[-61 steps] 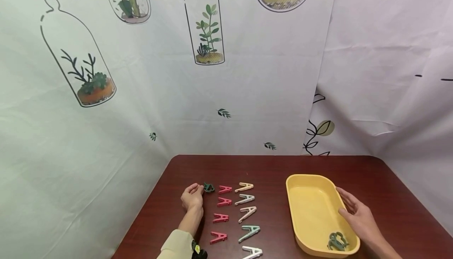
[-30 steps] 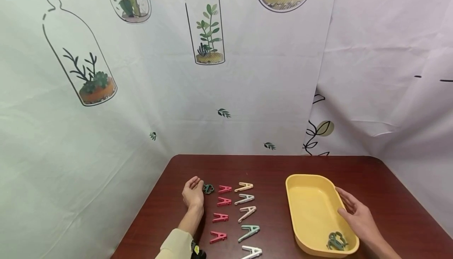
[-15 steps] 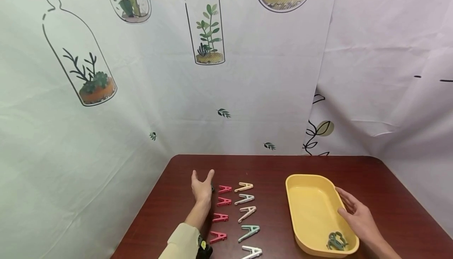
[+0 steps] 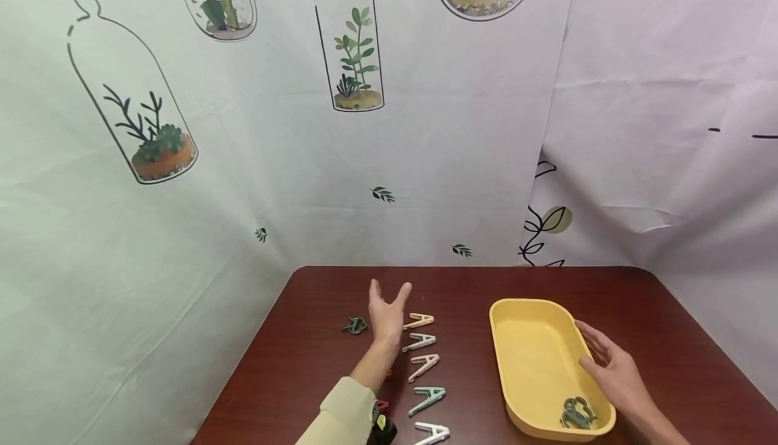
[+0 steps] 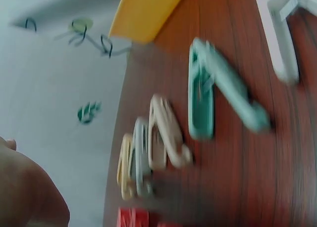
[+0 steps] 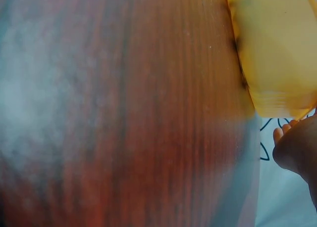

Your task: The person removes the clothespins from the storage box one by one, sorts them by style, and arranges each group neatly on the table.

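Note:
My left hand [image 4: 387, 317] is over the row of red clothespins [image 4: 381, 406], thumb and fingers spread, nothing held. The arm hides most of that row; red ends show at the bottom of the left wrist view. Left of the hand lies a dark green looped clip [image 4: 355, 325]. On its right runs a column of clothespins: yellow [image 4: 419, 321], grey-white [image 4: 421, 342], cream [image 4: 425, 366], mint green [image 4: 428, 399] and white [image 4: 433, 433]. My right hand [image 4: 616, 371] holds the right side of the yellow tray [image 4: 516, 391], thumb over the rim, fingers along the outside.
Several dark green clips [image 4: 579, 413] lie together in the tray's near end. Everything stands on a dark red wooden table [image 4: 462, 290]. A white curtain [image 4: 425, 161] with printed plants hangs behind its back edge.
My left hand let go of the dark green clip, leaving it on the table, then spread and moved right over the red clothespins. The right hand and tray have stayed in place.

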Demonstrator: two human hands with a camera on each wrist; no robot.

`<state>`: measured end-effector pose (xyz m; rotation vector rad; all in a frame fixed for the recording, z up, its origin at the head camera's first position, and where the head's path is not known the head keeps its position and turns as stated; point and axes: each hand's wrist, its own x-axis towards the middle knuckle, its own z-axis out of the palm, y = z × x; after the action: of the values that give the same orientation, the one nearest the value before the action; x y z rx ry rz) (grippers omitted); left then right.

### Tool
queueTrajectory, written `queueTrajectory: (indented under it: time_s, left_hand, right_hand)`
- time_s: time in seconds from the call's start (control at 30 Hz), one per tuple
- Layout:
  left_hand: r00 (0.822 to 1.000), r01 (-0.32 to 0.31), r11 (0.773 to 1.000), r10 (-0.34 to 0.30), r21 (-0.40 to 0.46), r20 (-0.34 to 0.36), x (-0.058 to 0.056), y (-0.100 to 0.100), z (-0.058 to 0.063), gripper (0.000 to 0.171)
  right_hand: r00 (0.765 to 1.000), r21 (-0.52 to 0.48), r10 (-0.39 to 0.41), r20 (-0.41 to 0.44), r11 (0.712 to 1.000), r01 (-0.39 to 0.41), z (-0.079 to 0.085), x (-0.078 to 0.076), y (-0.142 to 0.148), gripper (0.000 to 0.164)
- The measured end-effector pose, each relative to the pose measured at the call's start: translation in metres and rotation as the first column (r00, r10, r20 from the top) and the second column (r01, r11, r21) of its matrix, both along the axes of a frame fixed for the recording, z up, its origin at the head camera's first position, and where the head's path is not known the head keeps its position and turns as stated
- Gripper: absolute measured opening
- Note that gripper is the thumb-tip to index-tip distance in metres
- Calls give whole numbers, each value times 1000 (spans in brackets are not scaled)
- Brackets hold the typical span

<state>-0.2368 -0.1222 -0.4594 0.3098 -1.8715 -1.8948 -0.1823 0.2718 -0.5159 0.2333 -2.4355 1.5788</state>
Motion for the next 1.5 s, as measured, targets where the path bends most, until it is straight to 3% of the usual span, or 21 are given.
queueTrajectory:
  time_s: [0.23, 0.47, 0.63, 0.87, 1.03, 1.23, 1.5]
  left_hand:
    - [992, 119, 993, -119, 13, -35, 9, 46, 9, 94]
    - [967, 244, 970, -244, -11, -74, 21, 90, 12, 94]
    - [948, 314, 949, -315, -29, -41, 29, 114, 9, 89]
    - [916, 402, 908, -396, -118, 69, 44, 149, 7, 83]
    - [883, 467, 864, -443, -190, 159, 58, 169, 6, 79]
    - [833, 546, 784, -472, -296, 288, 70, 183, 4, 73]
    - [806, 590, 669, -465, -452, 366, 82, 199, -2, 61]
  right_hand:
    - [1000, 5, 3, 2, 1000, -3, 1, 0, -1, 57]
    - [1000, 5, 7, 11, 1000, -7, 2, 1, -1, 58]
    - [1000, 6, 6, -1, 1000, -6, 2, 1, -2, 57]
    - [999, -21, 10, -42, 1000, -11, -4, 0, 1, 57]
    - [1000, -19, 15, -26, 1000, -16, -4, -1, 1, 57]
    - [1000, -26, 17, -23, 1000, -18, -4, -1, 2, 58]
    - [998, -37, 30, -50, 999, -32, -5, -1, 3, 57]
